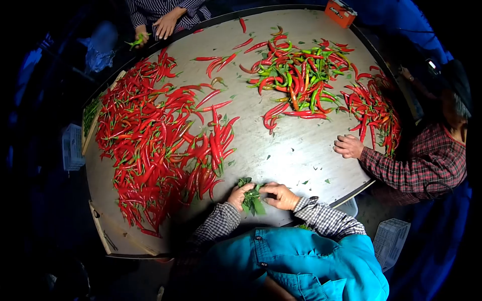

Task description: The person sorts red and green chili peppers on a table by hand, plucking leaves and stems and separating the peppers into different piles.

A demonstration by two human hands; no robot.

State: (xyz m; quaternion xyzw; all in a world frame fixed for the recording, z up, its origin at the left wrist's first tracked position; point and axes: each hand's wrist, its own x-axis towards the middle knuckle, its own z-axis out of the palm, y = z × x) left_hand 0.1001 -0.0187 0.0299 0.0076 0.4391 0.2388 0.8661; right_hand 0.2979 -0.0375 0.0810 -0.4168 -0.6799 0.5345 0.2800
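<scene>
A bunch of green leaves (253,204) is between my hands at the near edge of the table. My left hand (240,195) is closed around its left side. On the other side, my right hand (282,196) has its curled fingertips pinched at the bunch's right edge. To the left of my left hand lies a large heap of red chili peppers (150,135), many with green stems. A few small loose leaves (305,182) are scattered beyond my right hand.
A mixed red and green chili pile (301,75) lies at the far side of the table (246,110). A co-worker's hand (349,146) rests near another red pile (374,108). Across the table, another person's hand (141,36) holds green chilies. An orange box (340,13) stands at the far edge.
</scene>
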